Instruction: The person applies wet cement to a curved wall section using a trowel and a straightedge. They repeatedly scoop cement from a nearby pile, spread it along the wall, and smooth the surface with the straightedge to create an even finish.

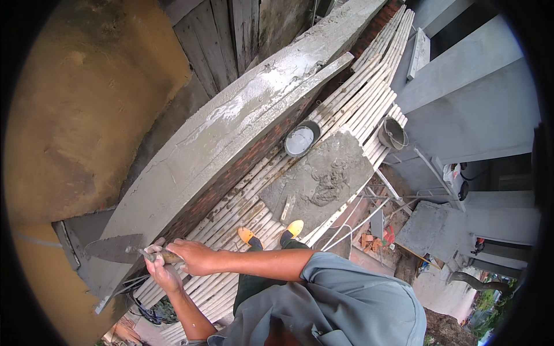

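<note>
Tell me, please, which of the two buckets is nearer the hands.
The bucket holding pale liquid, nearer the wall; the other bucket is farther right and farther from them.

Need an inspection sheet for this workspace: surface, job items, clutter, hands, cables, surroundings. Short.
Surface: bamboo-pole platform, mortar-spotted.
Job items: trowel over the near end of a wall with a wet grey top; mortar spread on the platform.
Clutter: pail of pale liquid, bucket, short strip on the mortar.
Hands: left hand and right hand both on the trowel; blade contact unclear.
Cables: dark loops lower left, cable or hose unclear.
Surroundings: tan surface left, grey building right.
</note>
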### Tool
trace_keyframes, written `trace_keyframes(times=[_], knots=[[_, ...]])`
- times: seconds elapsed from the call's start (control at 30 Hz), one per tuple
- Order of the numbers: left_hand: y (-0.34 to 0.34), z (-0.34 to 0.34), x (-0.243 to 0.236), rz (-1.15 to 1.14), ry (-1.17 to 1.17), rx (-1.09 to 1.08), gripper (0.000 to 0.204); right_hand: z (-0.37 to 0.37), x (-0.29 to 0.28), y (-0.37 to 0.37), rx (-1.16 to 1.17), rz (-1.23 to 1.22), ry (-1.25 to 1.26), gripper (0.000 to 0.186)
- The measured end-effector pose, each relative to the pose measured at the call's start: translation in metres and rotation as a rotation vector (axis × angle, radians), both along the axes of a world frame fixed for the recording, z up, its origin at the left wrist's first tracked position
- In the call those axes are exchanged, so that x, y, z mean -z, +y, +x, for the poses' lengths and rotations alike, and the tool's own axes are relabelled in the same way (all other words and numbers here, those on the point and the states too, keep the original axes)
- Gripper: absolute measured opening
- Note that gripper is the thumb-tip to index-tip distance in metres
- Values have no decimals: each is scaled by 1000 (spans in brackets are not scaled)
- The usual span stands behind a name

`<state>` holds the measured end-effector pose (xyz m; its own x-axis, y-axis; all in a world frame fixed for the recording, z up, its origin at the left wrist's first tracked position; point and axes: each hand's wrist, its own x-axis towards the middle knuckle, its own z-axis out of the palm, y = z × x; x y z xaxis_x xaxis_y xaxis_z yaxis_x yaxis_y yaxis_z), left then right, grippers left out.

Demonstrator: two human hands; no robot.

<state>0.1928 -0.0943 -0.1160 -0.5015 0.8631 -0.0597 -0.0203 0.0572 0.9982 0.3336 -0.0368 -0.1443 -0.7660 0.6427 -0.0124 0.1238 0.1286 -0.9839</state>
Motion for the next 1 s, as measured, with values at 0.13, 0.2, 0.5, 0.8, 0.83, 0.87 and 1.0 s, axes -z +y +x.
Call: trace_keyframes(times=[0.13,0.2,0.5,0.8,0.83,0.87,1.0], knots=[[-5,-6,6,-20,6,23,36,-20,11,-5,105,9,85,57],[-6,-10,10,-24,60,49,38,-26,14,-4,109,39,80,53],[-11,-6,24,104,-97,39,58,38,-24,18,303,-43,325,35],[29,42,19,-246,554,-389,32,265,31,16,1185,-151,298,28],[33,48,16,-260,560,-408,33,293,58,10,1332,-205,352,26],[36,54,15,-275,564,-425,34,319,88,-1,1489,-266,314,26],[40,64,20,-245,672,-413,35,400,228,-61,1881,-749,66,26]])
